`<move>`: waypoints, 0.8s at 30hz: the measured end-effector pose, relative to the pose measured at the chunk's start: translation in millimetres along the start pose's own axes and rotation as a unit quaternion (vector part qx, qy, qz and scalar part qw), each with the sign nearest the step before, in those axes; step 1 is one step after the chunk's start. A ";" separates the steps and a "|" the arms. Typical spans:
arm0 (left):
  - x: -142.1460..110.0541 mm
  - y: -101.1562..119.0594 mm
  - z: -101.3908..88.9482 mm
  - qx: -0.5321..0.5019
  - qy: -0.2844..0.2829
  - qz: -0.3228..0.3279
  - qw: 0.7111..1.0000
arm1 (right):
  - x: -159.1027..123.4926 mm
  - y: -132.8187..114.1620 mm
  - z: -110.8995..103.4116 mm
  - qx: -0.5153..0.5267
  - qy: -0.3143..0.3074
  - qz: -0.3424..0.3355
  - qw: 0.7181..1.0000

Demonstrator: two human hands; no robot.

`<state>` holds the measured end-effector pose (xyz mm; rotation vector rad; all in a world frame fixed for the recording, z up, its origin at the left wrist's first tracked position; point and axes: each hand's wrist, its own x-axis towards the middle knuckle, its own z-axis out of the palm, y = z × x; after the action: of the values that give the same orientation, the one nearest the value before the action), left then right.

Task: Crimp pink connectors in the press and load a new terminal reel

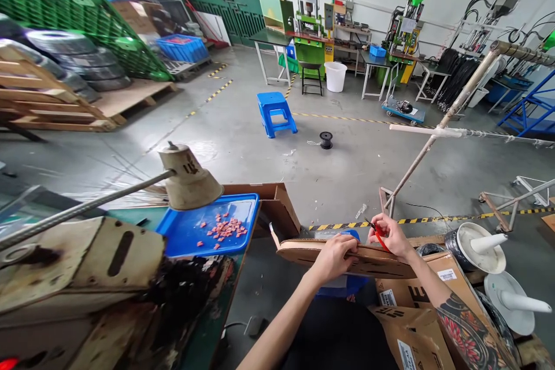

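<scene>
My left hand [336, 257] is closed over the upper edge of a rounded, layered cardboard piece [299, 252], held nearly edge-on in front of my lap. In my right hand [392, 235] is a small pair of red-handled cutters [378, 236], their dark tips pointing up and left just above the cardboard. My right wrist lies close to the cardboard's right end. A pale strip [274, 236] sticks up at its left end. Behind and below it shows something blue [351, 285], partly hidden.
Left, a workbench carries a worn machine [82, 266], a lamp [188, 176] and a blue tray [186, 237] of small orange pieces. Cardboard boxes [416, 335] and white-flanged spools [479, 245] stand right. A blue stool [275, 113] and black spool [326, 140] are ahead.
</scene>
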<state>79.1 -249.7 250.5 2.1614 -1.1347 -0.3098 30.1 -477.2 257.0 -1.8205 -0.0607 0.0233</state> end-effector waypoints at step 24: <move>9.1 24.0 -9.3 0.040 -0.050 0.024 0.998 | -8.9 -2.4 -23.5 0.071 -0.070 0.060 0.993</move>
<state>73.7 -262.4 274.1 2.2054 -1.2736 -0.3595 22.3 -499.8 265.0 -1.6771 -0.0463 0.2351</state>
